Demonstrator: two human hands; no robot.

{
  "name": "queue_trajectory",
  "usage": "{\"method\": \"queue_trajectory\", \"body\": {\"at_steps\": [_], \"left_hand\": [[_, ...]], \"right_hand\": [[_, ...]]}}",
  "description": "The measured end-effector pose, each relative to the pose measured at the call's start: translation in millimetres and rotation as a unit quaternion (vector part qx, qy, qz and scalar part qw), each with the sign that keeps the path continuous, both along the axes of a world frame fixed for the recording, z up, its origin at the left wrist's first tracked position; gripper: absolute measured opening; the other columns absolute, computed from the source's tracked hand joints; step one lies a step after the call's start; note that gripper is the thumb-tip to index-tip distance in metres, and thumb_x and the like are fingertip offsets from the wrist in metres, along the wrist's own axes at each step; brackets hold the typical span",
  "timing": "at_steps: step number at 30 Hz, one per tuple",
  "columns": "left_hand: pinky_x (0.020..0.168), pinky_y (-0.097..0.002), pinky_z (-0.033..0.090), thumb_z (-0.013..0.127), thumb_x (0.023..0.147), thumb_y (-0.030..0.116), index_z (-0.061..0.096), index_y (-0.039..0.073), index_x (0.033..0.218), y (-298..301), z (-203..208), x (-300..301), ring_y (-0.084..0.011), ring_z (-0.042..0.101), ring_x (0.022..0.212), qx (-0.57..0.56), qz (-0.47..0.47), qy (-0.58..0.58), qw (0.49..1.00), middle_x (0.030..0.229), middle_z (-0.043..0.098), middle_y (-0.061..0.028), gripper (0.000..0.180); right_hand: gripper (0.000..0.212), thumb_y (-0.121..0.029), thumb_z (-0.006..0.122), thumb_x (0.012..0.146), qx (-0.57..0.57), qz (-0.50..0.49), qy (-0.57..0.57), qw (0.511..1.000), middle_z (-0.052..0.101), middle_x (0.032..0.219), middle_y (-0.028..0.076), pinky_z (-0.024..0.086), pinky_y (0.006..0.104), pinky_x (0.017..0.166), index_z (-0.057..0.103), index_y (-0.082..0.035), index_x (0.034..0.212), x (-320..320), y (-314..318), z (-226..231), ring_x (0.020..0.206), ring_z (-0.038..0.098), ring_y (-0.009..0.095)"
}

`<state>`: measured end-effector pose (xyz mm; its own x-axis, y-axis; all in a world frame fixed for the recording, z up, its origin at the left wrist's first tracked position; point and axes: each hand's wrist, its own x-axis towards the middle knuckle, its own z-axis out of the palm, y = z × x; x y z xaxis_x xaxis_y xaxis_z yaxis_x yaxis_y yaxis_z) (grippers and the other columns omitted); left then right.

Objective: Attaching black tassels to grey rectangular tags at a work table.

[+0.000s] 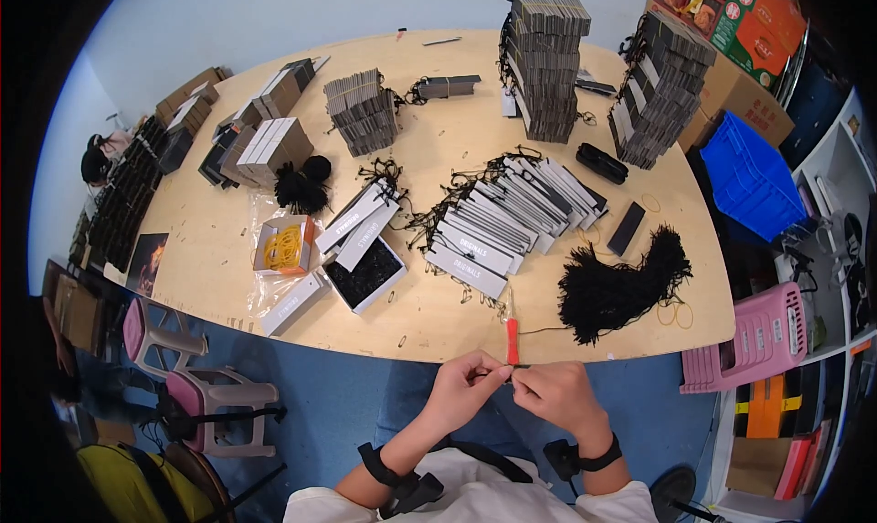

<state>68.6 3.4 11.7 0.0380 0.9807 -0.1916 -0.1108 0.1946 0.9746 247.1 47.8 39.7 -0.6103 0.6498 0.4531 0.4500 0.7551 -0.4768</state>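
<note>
My left hand point(468, 388) and my right hand point(559, 393) meet just off the table's near edge. Fingertips of both are pinched round a small dark piece point(521, 368), mostly hidden, so its kind is unclear. Just beyond them a slim tool with a red handle point(512, 342) and a pointed tip lies at the table edge. Past its tip, grey and white hang tags point(475, 243) with black strings lie fanned out. A bundle of black cords point(621, 281) rests to the right, one strand running toward the tool.
Tall banded stacks of tags point(548, 75) stand at the back of the wooden table point(438, 327). Left of the fan are a box of yellow rubber bands point(285, 246) and a white box of black pieces point(367, 276). A blue crate point(754, 180) and pink basket point(758, 336) flank the right edge.
</note>
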Motion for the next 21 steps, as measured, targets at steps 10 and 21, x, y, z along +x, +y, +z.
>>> {"method": "queue_trajectory", "body": {"at_steps": [10, 21], "left_hand": [[0.051, -0.0170, 0.033, 0.066, 0.092, 0.009, 0.065, -0.001, 0.092, -3.2, 15.8, 2.6, 0.0007, 0.039, 0.059, 0.025, -0.041, 0.119, 0.992, 0.069, 0.057, 0.0043, 0.011], [0.054, -0.0157, 0.034, 0.066, 0.093, 0.010, 0.066, -0.002, 0.090, -4.9, 12.3, 0.2, 0.0017, 0.042, 0.063, 0.003, -0.058, 0.002, 0.998, 0.075, 0.059, 0.0054, 0.012]], "right_hand": [[0.006, -0.005, 0.068, 0.071, -0.202, 0.062, 0.018, 0.977, 0.061, 0.063, 0.007, 0.046, 0.0283, 0.050, 0.068, -0.007, 0.076, 14.9, 9.2, 6.9, 0.049, 0.055, 0.021], [0.007, -0.011, 0.068, 0.078, -0.307, 0.087, 0.020, 0.947, 0.061, 0.063, 0.007, 0.045, 0.0283, 0.052, 0.066, -0.006, 0.083, 20.6, 11.2, 8.9, 0.051, 0.056, 0.019]]}}
